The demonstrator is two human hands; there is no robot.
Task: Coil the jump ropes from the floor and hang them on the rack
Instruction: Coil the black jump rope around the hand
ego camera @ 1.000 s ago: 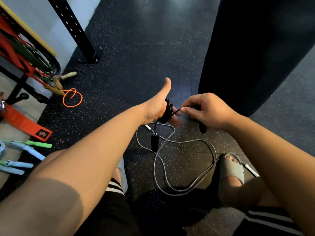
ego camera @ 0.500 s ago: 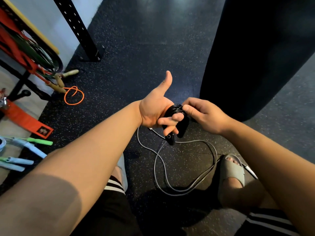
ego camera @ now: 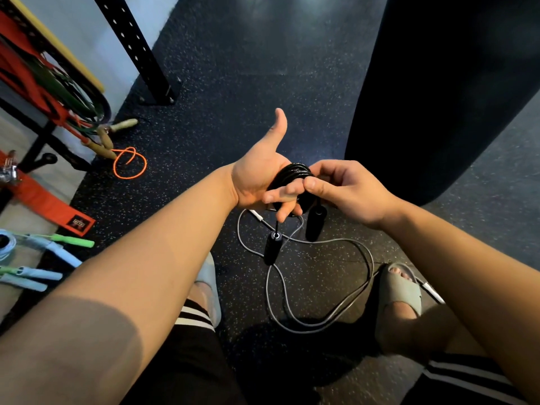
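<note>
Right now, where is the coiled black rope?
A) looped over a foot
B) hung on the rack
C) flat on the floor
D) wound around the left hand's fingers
D: the black rope loops around the left hand while the right hand pinches it, its handles dangling below.

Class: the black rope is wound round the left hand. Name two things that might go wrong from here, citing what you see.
1. The black coil sits round the fingers of the left hand, pinched by the right hand; sliding it off may let loops spring loose, tugged by the dangling handles.
2. The grey rope loops close by the right sandal; a step might snag it.
</note>
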